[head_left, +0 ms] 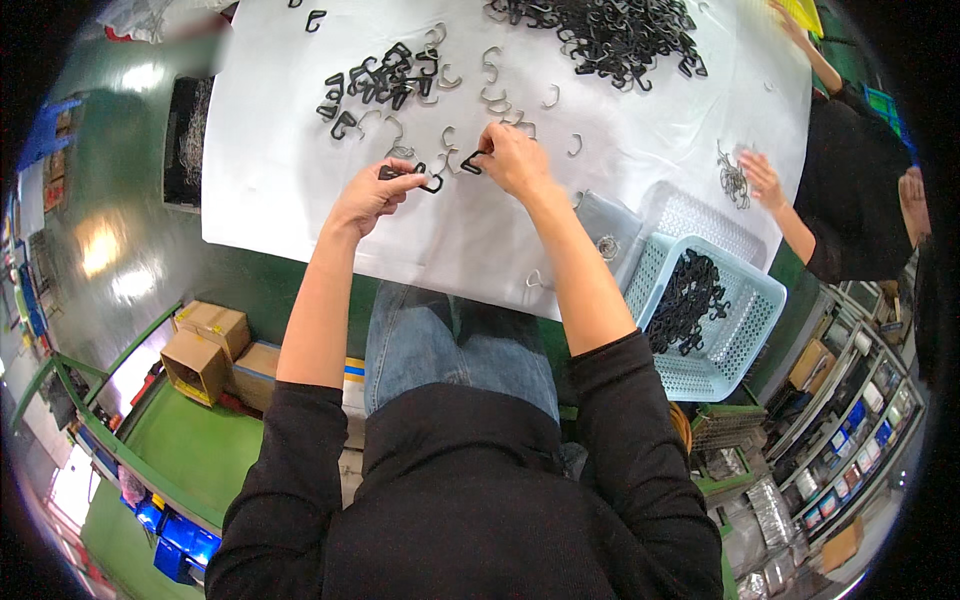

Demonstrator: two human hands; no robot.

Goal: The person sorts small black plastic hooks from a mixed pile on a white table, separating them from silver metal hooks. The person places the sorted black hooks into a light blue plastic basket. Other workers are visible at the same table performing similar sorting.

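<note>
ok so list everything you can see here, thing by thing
black clips: big heap, far right of table; smaller heap far left
metal hooks: many, silvery, scattered mid-table
table cover: one, white
basket: one, pale blue, right table edge, black clips inside
cardboard boxes: about three, brown, floor at left
blue bins: several, lower left
co-worker's hand: one, right, at a wire bundle
left hand: holds a black clip
right hand: pinches a black clip
</note>
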